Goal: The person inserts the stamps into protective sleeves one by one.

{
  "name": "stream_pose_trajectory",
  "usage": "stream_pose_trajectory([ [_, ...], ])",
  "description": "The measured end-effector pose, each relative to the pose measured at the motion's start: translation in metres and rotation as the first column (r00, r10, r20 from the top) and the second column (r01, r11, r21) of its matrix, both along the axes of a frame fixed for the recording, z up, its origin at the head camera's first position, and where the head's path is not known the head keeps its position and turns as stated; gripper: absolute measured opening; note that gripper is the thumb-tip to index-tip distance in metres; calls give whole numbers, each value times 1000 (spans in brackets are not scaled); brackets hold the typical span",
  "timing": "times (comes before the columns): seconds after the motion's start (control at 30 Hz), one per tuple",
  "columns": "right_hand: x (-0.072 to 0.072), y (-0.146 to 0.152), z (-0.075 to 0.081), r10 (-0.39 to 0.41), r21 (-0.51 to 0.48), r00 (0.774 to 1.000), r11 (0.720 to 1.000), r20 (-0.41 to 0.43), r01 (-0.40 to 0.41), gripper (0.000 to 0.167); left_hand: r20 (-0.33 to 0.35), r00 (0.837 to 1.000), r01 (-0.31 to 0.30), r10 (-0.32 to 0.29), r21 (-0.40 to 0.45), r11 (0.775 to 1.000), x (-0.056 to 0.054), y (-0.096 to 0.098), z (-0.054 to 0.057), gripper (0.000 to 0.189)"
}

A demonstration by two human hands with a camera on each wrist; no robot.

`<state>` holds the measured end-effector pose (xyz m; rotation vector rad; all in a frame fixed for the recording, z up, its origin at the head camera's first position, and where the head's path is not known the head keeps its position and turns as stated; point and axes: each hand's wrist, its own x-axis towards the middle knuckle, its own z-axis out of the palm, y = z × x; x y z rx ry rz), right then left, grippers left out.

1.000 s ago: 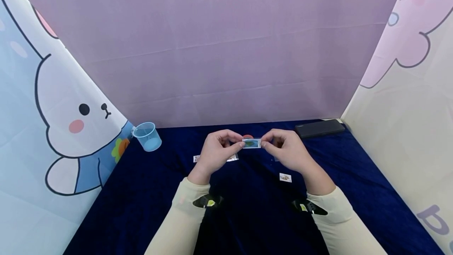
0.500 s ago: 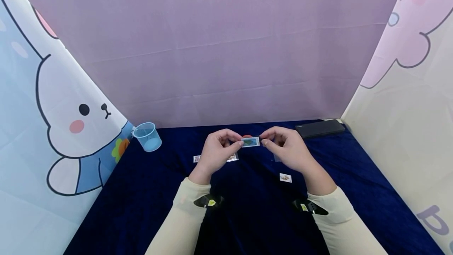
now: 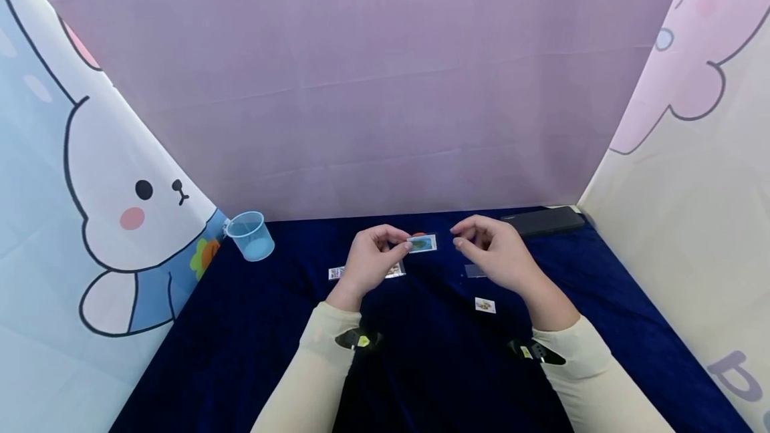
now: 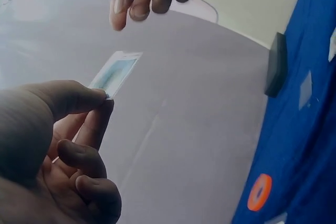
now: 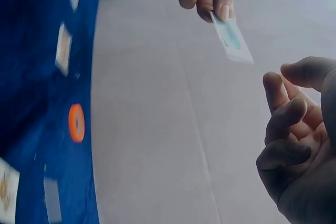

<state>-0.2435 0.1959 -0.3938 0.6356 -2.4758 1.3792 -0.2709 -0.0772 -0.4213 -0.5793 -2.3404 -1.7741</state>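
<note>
Between thumb and index finger, my left hand pinches one end of a small stamp in what looks like a clear sleeve, held up above the cloth. It has a blue-green picture and a white border. In the left wrist view the stamp slants away from the fingertips, its far end free. My right hand hovers just right of it, apart from it, fingers loosely curled and holding nothing. The right wrist view shows a gap between the right fingertips and the stamp.
A dark blue cloth covers the table. On it lie a picture stamp, a clear sleeve, and more stamps partly behind my left hand. An orange ring, a blue cup and a black box sit farther back.
My right hand has let go of the stamp's right end and drawn away to the right. The left hand still pinches the stamp, which has shifted slightly left.
</note>
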Motion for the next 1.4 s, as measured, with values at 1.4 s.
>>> stream_pose_trajectory([
  [1.4,-5,74,-106,-16,319,975,946,222,-57,15,261,961,-2,95,-334,942,-73,31,-81,8],
])
